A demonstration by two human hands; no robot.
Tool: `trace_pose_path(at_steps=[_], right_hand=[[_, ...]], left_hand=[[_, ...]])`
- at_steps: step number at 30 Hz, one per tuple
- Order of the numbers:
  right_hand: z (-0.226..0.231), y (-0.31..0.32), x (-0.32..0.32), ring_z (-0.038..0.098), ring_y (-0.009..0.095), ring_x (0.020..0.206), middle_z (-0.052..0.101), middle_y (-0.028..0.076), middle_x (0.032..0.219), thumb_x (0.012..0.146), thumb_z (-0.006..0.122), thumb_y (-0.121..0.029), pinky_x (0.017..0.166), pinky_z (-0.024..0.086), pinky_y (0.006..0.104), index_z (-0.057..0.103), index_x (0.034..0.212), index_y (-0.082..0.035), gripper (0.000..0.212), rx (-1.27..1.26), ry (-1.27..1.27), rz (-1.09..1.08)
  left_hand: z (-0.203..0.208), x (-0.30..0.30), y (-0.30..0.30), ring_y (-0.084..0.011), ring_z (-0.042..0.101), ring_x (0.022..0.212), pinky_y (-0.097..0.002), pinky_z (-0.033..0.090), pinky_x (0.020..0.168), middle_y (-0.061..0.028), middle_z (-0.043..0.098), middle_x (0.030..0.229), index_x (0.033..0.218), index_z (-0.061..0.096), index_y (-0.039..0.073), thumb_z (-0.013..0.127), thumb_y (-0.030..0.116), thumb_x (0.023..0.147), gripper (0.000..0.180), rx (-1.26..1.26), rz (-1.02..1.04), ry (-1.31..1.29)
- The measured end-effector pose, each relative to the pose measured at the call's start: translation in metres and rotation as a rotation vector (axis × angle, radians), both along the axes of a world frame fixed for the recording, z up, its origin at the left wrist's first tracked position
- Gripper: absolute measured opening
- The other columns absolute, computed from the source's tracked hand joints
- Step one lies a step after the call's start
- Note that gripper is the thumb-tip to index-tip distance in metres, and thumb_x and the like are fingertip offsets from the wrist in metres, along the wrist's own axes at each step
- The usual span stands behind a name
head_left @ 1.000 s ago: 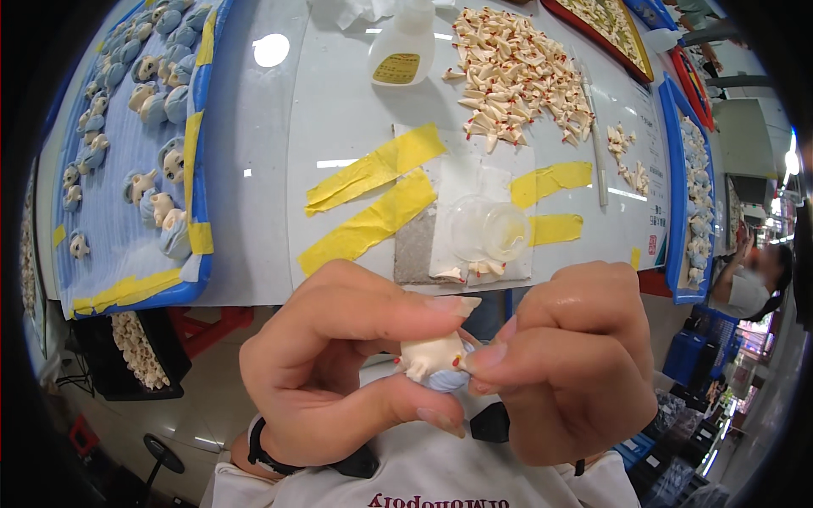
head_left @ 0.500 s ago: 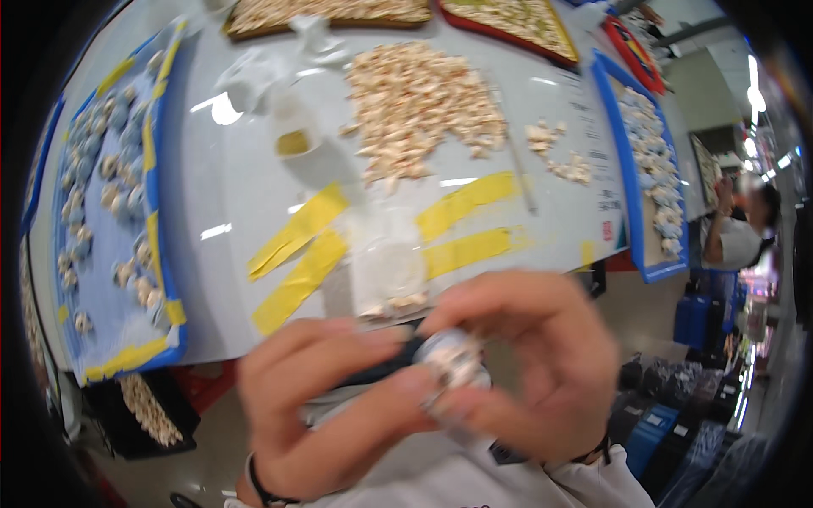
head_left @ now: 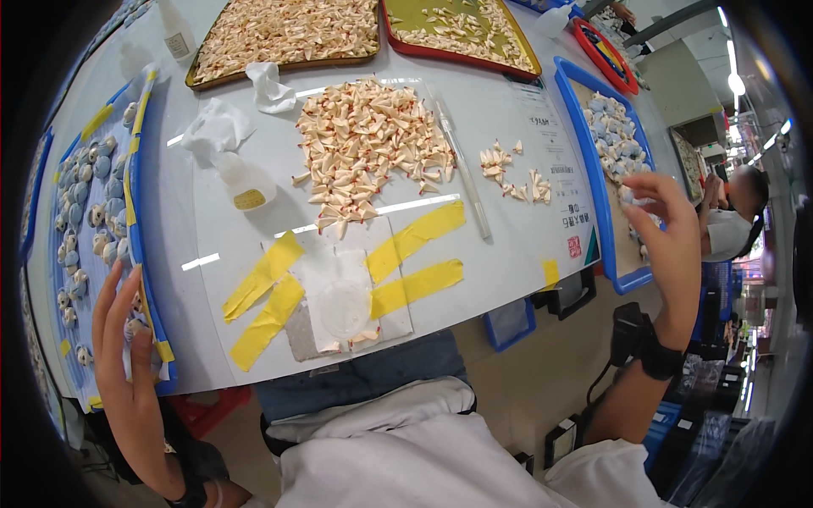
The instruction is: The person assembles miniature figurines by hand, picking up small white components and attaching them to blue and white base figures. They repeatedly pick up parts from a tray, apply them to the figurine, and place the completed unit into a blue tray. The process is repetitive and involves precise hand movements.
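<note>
My left hand (head_left: 127, 364) reaches over the left blue tray (head_left: 168, 372), fingers long and apart. A small blue-and-cream figure (head_left: 133, 326) shows between its thumb and fingers; I cannot make out firm contact. Above the right blue tray (head_left: 633, 283), my right hand (head_left: 665, 229) pinches a small blue-and-white figure (head_left: 627, 195) at its fingertips. Similar figures lie in both trays. On the table between my hands is a heap of small cream pointed pieces (head_left: 364, 144), many with red tips. A clear round disc (head_left: 345, 309) sits on a white pad near the table's front edge.
Yellow tape strips (head_left: 415, 288) flank the pad. A pen-like tool (head_left: 470, 182) lies right of the heap. A small bottle (head_left: 246, 186) and crumpled tissues (head_left: 216, 127) are left of it. Trays of cream pieces (head_left: 288, 38) stand behind. Another person (head_left: 732, 220) is at far right.
My hands have parted from around one figure in front of me. The left has gone to the left tray, the right to the right tray with a figure. The view has shifted.
</note>
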State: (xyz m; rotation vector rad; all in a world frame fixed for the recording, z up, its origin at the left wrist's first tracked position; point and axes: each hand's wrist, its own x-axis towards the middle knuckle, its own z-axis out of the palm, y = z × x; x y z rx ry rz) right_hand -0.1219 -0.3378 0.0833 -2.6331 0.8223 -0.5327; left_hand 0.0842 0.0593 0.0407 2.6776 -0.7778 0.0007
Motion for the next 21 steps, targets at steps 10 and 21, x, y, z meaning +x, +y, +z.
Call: trace_pose_path(at_steps=[10,21], right_hand=[[-0.027,0.011,0.061,0.054,0.022,0.066,0.057,0.011,0.070,0.067,0.062,-0.005,0.062,0.043,0.0313,0.058,0.080,0.000,0.014,0.130,0.349,0.147],[-0.031,0.019,0.055,0.055,0.024,0.068,0.056,0.012,0.072,0.072,0.058,-0.007,0.062,0.042,0.0332,0.055,0.076,0.001,0.010,-0.127,0.122,0.162]], left_hand=[[-0.022,0.019,0.048,-0.0130,0.049,0.092,-0.0233,0.040,0.076,-0.0075,0.054,0.103,0.101,0.054,0.000,0.045,0.010,0.090,0.017,-0.465,0.269,0.247],[-0.015,-0.038,-0.002,-0.0121,0.044,0.070,-0.0210,0.035,0.060,-0.0110,0.042,0.100,0.094,0.048,0.004,0.063,0.036,0.078,0.039,-0.914,-0.145,0.414]])
